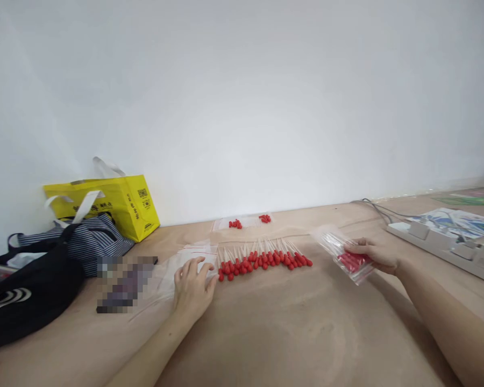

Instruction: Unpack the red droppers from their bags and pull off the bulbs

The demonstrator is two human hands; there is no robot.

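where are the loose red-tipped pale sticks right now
In the head view, the loose red-tipped pale sticks lie centrally on the brown wood-grain table, between the left hand and the clear plastic bag in the right hand.

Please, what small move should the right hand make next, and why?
Perhaps the right hand should lay its filled bag near the wall: similar bags lie there, and the left hand is at flat bags.

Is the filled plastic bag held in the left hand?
No, the right hand holds the filled plastic bag, right of the loose red-tipped sticks.
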